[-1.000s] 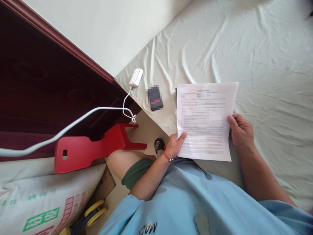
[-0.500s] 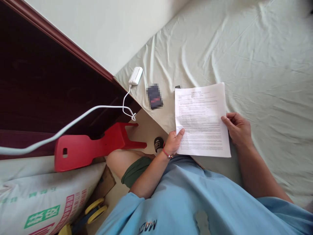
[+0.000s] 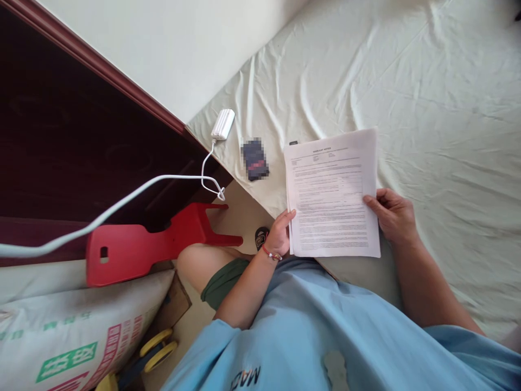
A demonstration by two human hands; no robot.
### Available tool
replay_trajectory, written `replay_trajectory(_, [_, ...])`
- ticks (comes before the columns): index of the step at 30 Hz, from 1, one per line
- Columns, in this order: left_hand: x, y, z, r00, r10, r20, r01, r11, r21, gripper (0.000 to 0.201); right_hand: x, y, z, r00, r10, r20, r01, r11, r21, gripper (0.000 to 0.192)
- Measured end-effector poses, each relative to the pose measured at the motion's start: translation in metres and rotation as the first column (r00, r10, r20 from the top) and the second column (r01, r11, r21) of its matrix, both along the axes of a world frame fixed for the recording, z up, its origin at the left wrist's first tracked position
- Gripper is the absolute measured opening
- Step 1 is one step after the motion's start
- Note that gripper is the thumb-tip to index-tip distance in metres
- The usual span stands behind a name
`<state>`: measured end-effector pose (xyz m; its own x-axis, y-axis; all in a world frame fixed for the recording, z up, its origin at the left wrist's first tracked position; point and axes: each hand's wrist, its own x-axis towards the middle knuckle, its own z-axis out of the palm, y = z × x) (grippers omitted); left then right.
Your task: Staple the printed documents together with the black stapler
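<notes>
Since a second ago the printed sheets of paper (image 3: pixel 330 195) have slid a little to the left and up over the bed sheet, and the stack now shows a few staggered page edges along its left side where before it read as a single sheet. Both hands have gone with it. The left hand (image 3: pixel 280 233) grips the lower left edge of the pages, thumb on top of the printed face and the other fingers tucked out of sight underneath; a red string bracelet (image 3: pixel 270 253) circles its wrist. The right hand (image 3: pixel 391 215) holds the right edge near the lower corner, fingers curled onto the page from the side with the thumb lying along the margin. The paper thus lies between the two hands, its lower edge close to the person's light blue shirt (image 3: pixel 325 336), its top edge pointing away across the pale green bed sheet (image 3: pixel 427 98); whether it rests flat on the bed or is lifted slightly cannot be told. Just left of the pages lies a small dark blurred card (image 3: pixel 254 159), and further left a white charger (image 3: pixel 222 124) with its cable (image 3: pixel 122 203) trailing off the bed. A red plastic stool (image 3: pixel 154 247) lies on its side beside the dark wooden bed frame (image 3: pixel 81 152), above a printed woven sack (image 3: pixel 77 336).
</notes>
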<state>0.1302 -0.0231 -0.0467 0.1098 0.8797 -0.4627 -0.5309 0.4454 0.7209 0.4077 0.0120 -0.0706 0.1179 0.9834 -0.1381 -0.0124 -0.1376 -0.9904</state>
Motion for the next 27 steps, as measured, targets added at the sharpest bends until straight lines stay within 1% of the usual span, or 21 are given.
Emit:
replay_trajectory(1, [-0.001,0.001,0.000,1.000,0.018,0.006,-0.018,0.999,-0.027,0.050,-0.001,-0.001,0.002,1.000,0.024,0.009,-0.024,1.000,-0.009,0.033])
replay_trajectory(3, [-0.002,0.003,-0.001,0.999,0.036,-0.034,-0.037,0.998,-0.047,0.047,-0.002,-0.002,0.006,0.996,0.061,0.059,-0.060,0.998,-0.022,0.031])
replay_trajectory(5, [-0.002,0.003,-0.004,0.993,0.045,-0.108,-0.047,0.999,-0.012,0.048,-0.003,-0.002,0.009,0.987,0.054,0.151,-0.052,0.999,-0.016,0.029])
replay_trajectory(7, [0.001,0.002,-0.006,0.985,0.054,-0.163,-0.049,0.998,0.036,0.051,-0.003,0.000,0.009,0.974,-0.018,0.224,0.012,1.000,0.029,0.025])
replay_trajectory(9, [0.003,0.001,-0.008,0.979,0.071,-0.190,-0.060,0.996,0.062,0.054,-0.002,0.002,0.006,0.964,-0.102,0.245,0.083,0.993,0.086,0.023])
replay_trajectory(11, [0.004,0.001,-0.010,0.977,0.082,-0.195,-0.071,0.996,0.059,0.056,-0.001,0.003,0.003,0.959,-0.124,0.255,0.100,0.989,0.105,0.023])
replay_trajectory(14, [0.005,0.001,-0.010,0.981,0.078,-0.175,-0.072,0.997,0.037,0.058,0.002,0.003,0.001,0.941,-0.070,0.330,0.049,0.996,0.072,0.021])
replay_trajectory(17, [0.005,0.002,-0.010,0.987,0.075,-0.143,-0.072,0.997,0.026,0.058,0.001,0.002,0.004,0.908,-0.053,0.417,0.028,0.997,0.065,0.022])
replay_trajectory(20, [0.006,0.004,-0.011,0.989,0.076,-0.126,-0.074,0.997,0.020,0.056,-0.001,0.001,0.007,0.885,-0.080,0.459,0.040,0.994,0.097,0.023])
replay_trajectory(23, [0.005,0.004,-0.013,0.987,0.089,-0.133,-0.089,0.996,0.005,0.057,-0.001,0.001,0.008,0.872,-0.160,0.463,0.104,0.984,0.144,0.023])
replay_trajectory(25, [0.004,0.005,-0.015,0.985,0.106,-0.140,-0.108,0.994,-0.007,0.058,0.002,0.003,0.008,0.865,-0.234,0.444,0.184,0.971,0.153,0.024])
replay_trajectory(27, [0.004,0.005,-0.015,0.985,0.106,-0.135,-0.109,0.994,-0.018,0.059,0.005,0.004,0.009,0.867,-0.318,0.384,0.286,0.948,0.139,0.024])
